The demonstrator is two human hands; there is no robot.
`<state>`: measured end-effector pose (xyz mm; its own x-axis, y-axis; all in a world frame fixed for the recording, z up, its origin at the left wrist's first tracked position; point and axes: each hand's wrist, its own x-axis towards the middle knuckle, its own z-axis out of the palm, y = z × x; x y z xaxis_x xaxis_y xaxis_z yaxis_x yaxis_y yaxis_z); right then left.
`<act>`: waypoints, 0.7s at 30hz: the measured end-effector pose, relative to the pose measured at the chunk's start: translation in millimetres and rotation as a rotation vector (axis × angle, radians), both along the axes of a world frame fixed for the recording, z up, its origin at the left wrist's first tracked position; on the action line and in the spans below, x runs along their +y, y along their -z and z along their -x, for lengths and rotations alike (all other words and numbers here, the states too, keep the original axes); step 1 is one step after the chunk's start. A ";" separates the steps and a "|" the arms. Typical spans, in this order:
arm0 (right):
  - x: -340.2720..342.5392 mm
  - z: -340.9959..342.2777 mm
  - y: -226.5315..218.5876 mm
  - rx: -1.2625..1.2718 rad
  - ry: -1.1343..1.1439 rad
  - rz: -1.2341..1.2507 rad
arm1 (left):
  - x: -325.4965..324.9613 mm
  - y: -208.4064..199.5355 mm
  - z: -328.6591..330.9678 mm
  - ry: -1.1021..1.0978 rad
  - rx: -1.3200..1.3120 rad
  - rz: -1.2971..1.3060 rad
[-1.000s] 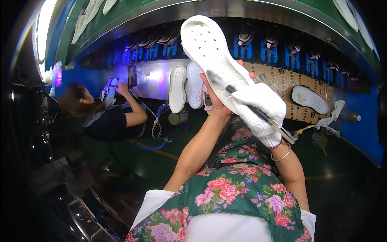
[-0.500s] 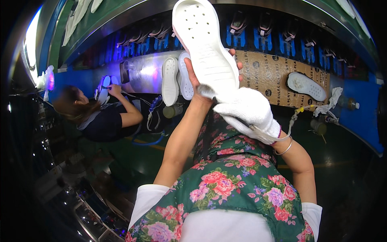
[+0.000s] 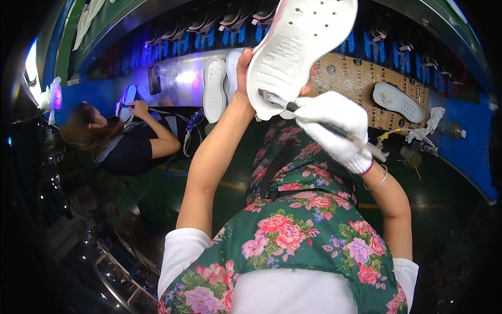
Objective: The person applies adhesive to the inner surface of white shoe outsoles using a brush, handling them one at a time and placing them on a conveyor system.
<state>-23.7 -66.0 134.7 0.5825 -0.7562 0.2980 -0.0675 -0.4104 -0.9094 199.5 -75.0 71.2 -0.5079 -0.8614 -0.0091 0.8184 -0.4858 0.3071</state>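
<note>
Left grip [image 3: 242,86], arm stretched forward, supports the sole [image 3: 293,57] from beneath; gloved right grip [image 3: 334,128], elbow bent, clasps the brush [image 3: 277,98] aslant, bristles at the heel.

Right of the gloved right hand [image 3: 333,128], a gap over the printed cardboard [image 3: 348,86] runs to the white shoe sole [image 3: 398,103]; left of the bare left hand [image 3: 243,78], pale soles [image 3: 214,90] intrude, and shoes [image 3: 238,20] bar the far side
</note>
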 end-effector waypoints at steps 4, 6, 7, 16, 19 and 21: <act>22.1 -3.0 -3.3 -0.003 -0.121 0.270 | -11.4 -4.5 4.2 0.089 0.078 0.064; 23.2 -0.4 -11.4 -0.073 -0.169 -0.070 | -10.2 -8.3 2.7 0.074 0.047 -0.026; 19.5 0.9 -11.0 -0.132 -0.163 -0.151 | -10.0 -8.3 1.7 0.100 0.107 -0.069; 27.1 -5.1 -0.1 0.030 -0.058 0.392 | -20.7 -1.2 -3.1 0.162 0.019 0.004; 21.4 -3.3 -6.2 -0.089 -0.130 0.039 | -18.6 -0.5 -6.4 0.214 0.060 -0.013; 19.0 -3.4 -0.2 -0.097 0.014 -0.226 | -17.6 -2.7 -6.4 0.180 0.091 -0.052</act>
<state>-20.3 -47.1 134.9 0.5486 -0.8177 0.1744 0.0204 -0.1954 -0.9805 205.9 -92.6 73.9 -0.6545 -0.7560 0.0016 0.7399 -0.6401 0.2070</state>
